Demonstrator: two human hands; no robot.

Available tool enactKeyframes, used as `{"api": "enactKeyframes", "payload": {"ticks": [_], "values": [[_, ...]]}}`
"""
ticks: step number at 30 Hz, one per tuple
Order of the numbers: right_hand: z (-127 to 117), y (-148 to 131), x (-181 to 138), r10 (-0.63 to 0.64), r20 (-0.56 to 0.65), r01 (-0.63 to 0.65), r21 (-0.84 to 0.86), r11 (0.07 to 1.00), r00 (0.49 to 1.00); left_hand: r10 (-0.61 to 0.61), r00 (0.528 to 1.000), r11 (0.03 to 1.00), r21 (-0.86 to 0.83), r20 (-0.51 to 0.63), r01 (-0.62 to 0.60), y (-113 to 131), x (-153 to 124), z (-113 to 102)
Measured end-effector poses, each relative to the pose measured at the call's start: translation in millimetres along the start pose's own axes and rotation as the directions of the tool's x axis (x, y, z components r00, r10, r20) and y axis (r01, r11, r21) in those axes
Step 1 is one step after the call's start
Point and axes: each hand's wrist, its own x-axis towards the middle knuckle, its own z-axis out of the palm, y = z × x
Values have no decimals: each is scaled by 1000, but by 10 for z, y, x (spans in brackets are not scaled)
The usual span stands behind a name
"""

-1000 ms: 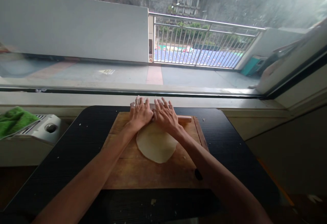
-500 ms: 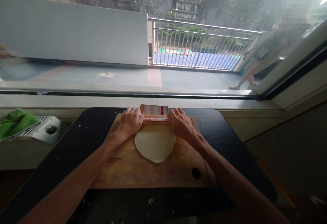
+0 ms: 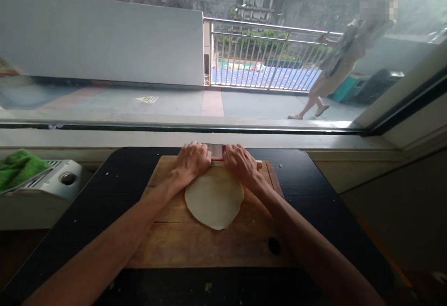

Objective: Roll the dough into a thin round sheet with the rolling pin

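A thin, roundish sheet of dough (image 3: 214, 199) lies flat on a wooden cutting board (image 3: 195, 250). At its far edge is a rolling pin (image 3: 217, 162), mostly covered by my hands; its right end pokes out past my right hand. My left hand (image 3: 193, 158) is closed over the pin's left part, fingers curled forward. Beside it, a small gap away, my right hand (image 3: 240, 161) grips the pin too. Just beyond them, a flat object with a pale and red face (image 3: 214, 148) shows partly between the hands.
The board rests on a black table (image 3: 307, 194) with crumbs scattered on it. At the left stands a white appliance (image 3: 66, 175) with a green cloth (image 3: 23, 168) on top. A window ledge (image 3: 167, 138) runs behind the table; outside, a person (image 3: 340, 59) walks near a railing (image 3: 258, 59).
Both hands have come closer together along the rolling pin, exposing its right end and covering more of its middle. Outside, the person has walked leftward. The view has shifted slightly.
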Motion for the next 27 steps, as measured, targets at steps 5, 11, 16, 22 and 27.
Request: {"api": "enactKeyframes", "payload": {"ticks": [5,11,16,22,27], "values": [[-239,57,-109,-61,50,63,-31,998,997,38,999,999,-10,20,-38,-24,-70,-14],[-362,91,-357,-22,-4,22,-66,998,1000,39,999,999,-33,-31,-40,-54,-267,-11],[-261,105,-596,-34,-27,30,-125,992,999,35,995,999,-18,-94,-37,-13,-421,7],[-213,129,-878,-126,-105,109,-153,982,986,-21,992,1000,-5,-127,21,75,-708,-58],[-285,33,-1077,-132,-125,115,-136,984,983,-45,984,999,11,-171,47,102,-989,-67]]}}
